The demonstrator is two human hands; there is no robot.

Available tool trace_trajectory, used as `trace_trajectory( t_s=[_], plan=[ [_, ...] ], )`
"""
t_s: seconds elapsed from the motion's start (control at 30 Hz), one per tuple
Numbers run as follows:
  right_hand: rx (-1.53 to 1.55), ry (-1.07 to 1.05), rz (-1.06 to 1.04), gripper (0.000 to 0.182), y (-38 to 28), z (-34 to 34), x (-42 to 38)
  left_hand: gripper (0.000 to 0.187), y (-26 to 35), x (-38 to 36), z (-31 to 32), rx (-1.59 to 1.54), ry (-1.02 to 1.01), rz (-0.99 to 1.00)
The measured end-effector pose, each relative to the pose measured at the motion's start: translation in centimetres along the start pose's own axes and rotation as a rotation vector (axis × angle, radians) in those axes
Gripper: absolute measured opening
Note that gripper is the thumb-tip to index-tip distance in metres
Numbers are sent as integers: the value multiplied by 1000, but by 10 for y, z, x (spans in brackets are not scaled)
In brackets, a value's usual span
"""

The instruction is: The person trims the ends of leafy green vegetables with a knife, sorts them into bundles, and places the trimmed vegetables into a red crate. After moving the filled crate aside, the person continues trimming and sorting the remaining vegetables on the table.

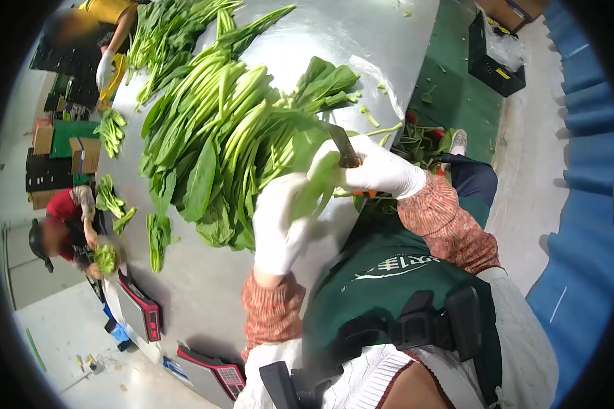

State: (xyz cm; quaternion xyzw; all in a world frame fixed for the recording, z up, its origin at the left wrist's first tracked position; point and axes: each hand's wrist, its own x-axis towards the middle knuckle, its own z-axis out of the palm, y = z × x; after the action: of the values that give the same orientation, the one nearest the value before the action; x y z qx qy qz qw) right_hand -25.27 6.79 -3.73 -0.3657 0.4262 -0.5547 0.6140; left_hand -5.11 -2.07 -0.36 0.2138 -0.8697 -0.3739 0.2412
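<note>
My left hand (280,221), in a white glove, is closed around a leafy green (314,191) whose broad leaf hangs in front of the fingers. Close by on the right, my right hand (382,168), also gloved in white, grips a knife (343,142). Its dark blade points up and away, and bits of orange show under the fist. A large heap of leafy greens (218,136) with pale green stalks lies on the metal table (205,273) just beyond my hands. Some blurring hides where the blade and the stalk meet.
Small bunches of greens (158,242) lie along the left side. Two red-edged scales (138,307) stand at the near left. Two people (65,208) are across the table. A black crate (496,58) and fallen leaves (419,143) are on the floor at right.
</note>
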Motion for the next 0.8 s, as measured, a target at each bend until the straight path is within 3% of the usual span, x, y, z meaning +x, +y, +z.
trace_trajectory(
  t_s=[0.1, 0.13, 0.17, 0.23, 0.3, 0.37, 0.4, 0.5, 0.57, 0.63, 0.67, 0.77, 0.8],
  plan=[
    [90, 105, 80, 20, -4, 4, -5, 31, -9, -1, 4, -610, -180, -528],
    [71, 154, -58, 16, 12, -2, -2, 34, -10, -3, 8, -609, -161, -555],
    [-69, 336, -39, 18, 12, -8, -2, 37, -12, -4, 14, -610, -142, -582],
    [24, 731, -225, 23, 32, -33, -1, 40, -18, -9, 19, -554, -95, -588],
    [-94, 937, -94, 21, 13, -60, -19, 41, -21, -12, 15, -500, -39, -574],
    [-324, 1088, -300, 23, 6, -67, -21, 42, -17, -11, 9, -513, 14, -590],
    [-676, 1100, -422, 24, 12, -72, -23, 40, -19, -12, 10, -468, -2, -558],
    [-834, 744, -262, 32, -9, -16, -32, 31, -21, -12, 18, -277, 2, -448],
    [-1031, 580, -353, 42, 2, 6, -29, 28, -13, -5, 21, -149, 41, -314],
    [-969, 512, -220, 47, 1, 21, -24, 29, -10, -4, 25, -70, 83, -202],
    [-941, 478, -138, 40, 2, 23, -20, 29, -10, -5, 25, -42, 68, -222],
    [-835, 447, -228, 35, 21, 16, -13, 27, -1, -9, 24, -54, 77, -141],
    [-879, 496, -199, 32, 28, 12, -13, 25, -2, -11, 23, -104, 59, -202]
  ],
)
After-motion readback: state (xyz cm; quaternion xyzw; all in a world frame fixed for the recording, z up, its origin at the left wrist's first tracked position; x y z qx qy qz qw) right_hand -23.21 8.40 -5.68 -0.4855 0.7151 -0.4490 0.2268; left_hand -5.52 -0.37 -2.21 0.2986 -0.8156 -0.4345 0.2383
